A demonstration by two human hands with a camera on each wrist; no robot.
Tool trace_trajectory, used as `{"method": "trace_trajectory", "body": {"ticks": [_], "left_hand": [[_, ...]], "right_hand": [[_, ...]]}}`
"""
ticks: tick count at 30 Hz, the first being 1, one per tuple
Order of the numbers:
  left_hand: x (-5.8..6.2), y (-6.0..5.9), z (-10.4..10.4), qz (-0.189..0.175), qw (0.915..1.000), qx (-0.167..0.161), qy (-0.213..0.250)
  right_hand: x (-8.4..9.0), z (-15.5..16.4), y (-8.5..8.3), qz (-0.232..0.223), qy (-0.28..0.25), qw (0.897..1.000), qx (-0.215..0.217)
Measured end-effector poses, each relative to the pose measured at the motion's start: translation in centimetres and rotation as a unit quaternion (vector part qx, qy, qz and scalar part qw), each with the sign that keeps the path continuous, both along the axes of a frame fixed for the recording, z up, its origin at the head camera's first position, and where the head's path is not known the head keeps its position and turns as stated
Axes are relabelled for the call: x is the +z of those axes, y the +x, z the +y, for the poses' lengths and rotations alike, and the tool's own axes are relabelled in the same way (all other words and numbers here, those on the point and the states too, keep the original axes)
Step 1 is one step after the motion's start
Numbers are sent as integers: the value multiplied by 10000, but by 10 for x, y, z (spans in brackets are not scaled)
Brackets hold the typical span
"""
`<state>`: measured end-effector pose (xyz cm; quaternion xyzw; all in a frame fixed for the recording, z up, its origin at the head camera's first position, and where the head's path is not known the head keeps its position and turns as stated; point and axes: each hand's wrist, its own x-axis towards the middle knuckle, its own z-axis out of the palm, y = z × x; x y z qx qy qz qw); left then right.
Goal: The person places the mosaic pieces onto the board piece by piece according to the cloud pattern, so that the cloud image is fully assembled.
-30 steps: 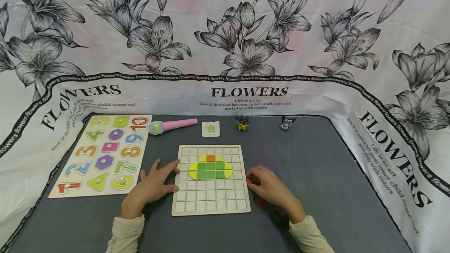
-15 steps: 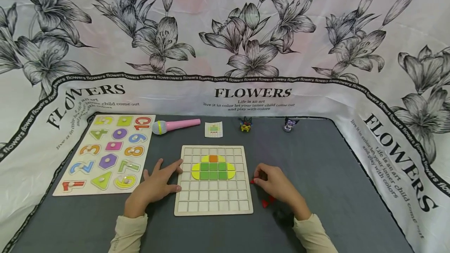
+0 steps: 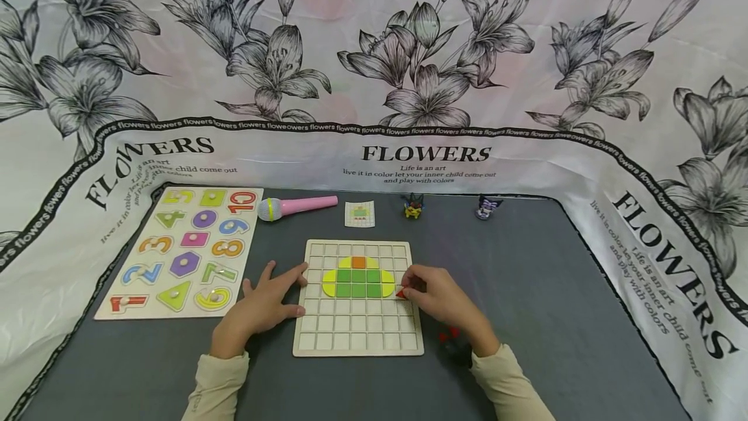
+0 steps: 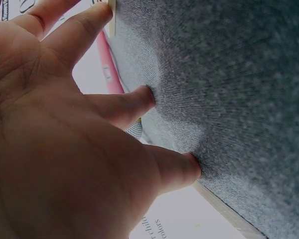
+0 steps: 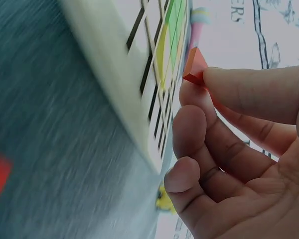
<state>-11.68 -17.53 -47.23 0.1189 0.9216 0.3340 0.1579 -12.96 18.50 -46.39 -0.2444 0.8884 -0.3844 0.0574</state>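
A wooden grid board (image 3: 358,343) lies in the middle of the table, with green, yellow and orange tiles (image 3: 358,282) set in its upper squares. My right hand (image 3: 441,297) pinches a small red triangular tile (image 5: 195,67) between thumb and forefinger, over the board's right side beside the yellow tile there. In the right wrist view the other fingers curl loosely below it. My left hand (image 3: 257,310) lies spread at the board's left edge, thumb and forefinger touching it. Its other fingertips press on the grey cloth in the left wrist view (image 4: 144,97).
More red tiles (image 3: 448,335) lie right of the board. A number-and-shape puzzle board (image 3: 175,278) is at left. Along the back are a pink toy microphone (image 3: 304,203), a pattern card (image 3: 359,214) and two small figurines (image 3: 413,208), before a flowered cloth.
My right hand has lifted the red tile from the table beside the board and moved left with it, over the board's right side. My left hand stays at the left edge.
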Motion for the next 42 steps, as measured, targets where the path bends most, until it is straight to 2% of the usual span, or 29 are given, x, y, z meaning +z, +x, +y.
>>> {"method": "trace_trajectory", "body": {"ticks": [13, 18, 25, 35, 42], "left_hand": [[2, 0, 1, 17, 10000, 23, 28], [3, 0, 1, 40, 10000, 6, 1], [3, 0, 1, 64, 10000, -18, -38], [3, -1, 0, 136, 9998, -92, -82], [3, -1, 0, 123, 9999, -55, -99]], "right_hand": [[0, -50, -10, 72, -5, 9966, 817], [1, -68, -12, 36, 185, 9949, 988], [0, -87, -13, 49, 182, 9915, 1290], [-5, -103, -14, 374, 627, 9861, 1491], [-5, -108, -14, 503, 747, 9835, 1568]]}}
